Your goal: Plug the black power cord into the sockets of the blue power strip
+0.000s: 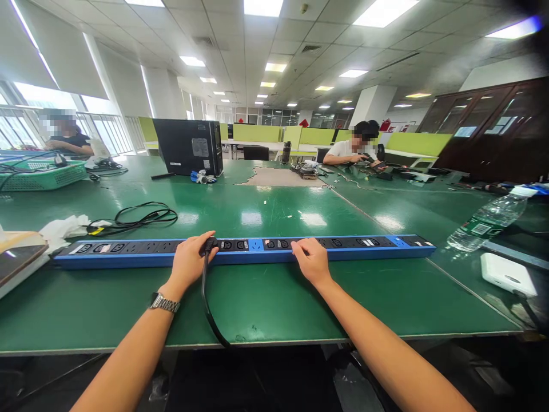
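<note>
Power strip (253, 256): long and blue-sided with a black socket face, lying left to right across the green tabletop (266, 303).
Left forearm (128, 349): rises from the lower left and slants inward; a metal-band watch (165, 302) circles the wrist.
Left hand (187, 258): laid over the strip left of its middle, back turned up and outward, thumb side facing inward.
Left fingers: closed around a black plug (210, 244) at the socket face; whether it is fully seated cannot be told.
Black cord (207, 300): drops from the plug in a bowed curve over the tabletop and past its near edge, between the two forearms.
Right forearm (377, 337): enters from the lower right, stretched diagonally inward to the strip.
Right hand (313, 260): over the strip's near edge, right of its middle, back up, well apart from the left hand.
Right fingers: curled inward, thumb and forefinger close together beside the sockets; cannot tell whether they grip the strip or merely rest on it.
Left side: a coiled black cable (146, 222) behind the strip, crumpled white wrapping (64, 232) near its left end.
Right side: a clear water bottle (489, 220) and a white box (508, 274) beyond the strip's right end.
Far side: a black computer case (184, 146); farther right, a seated co-worker (343, 151).
</note>
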{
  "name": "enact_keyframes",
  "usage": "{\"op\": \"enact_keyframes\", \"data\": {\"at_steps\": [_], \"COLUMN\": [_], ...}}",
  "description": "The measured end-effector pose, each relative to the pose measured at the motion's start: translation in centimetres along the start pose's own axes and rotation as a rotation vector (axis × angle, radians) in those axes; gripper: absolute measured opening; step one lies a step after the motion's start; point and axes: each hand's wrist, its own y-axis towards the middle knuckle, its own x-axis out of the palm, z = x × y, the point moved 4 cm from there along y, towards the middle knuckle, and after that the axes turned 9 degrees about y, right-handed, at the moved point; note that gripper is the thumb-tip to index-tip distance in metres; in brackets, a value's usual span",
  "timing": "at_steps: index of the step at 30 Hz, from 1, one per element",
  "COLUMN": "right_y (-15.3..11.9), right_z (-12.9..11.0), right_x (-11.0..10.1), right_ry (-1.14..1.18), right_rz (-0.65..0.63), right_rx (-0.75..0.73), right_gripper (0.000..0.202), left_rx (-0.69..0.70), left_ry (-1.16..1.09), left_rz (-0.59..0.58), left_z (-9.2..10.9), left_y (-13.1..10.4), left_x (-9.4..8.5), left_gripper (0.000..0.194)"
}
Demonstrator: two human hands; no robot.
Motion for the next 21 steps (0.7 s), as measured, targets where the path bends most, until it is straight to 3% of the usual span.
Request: {"op": "enact_keyframes", "data": {"at_steps": [21], "right_y": [0.00], "right_z": [0.15], "right_x": [-0.08], "right_ry": [0.035], "right_rz": [0.015], "right_rx": [0.022], "right_gripper": [0.040], "left_rx": [-0.010], "left_ry": [-0.062], "left_rz": [0.012], "left_z": [0.27], "left_y": [0.06], "left_x": [-0.50], "left_gripper": [0.038]}}
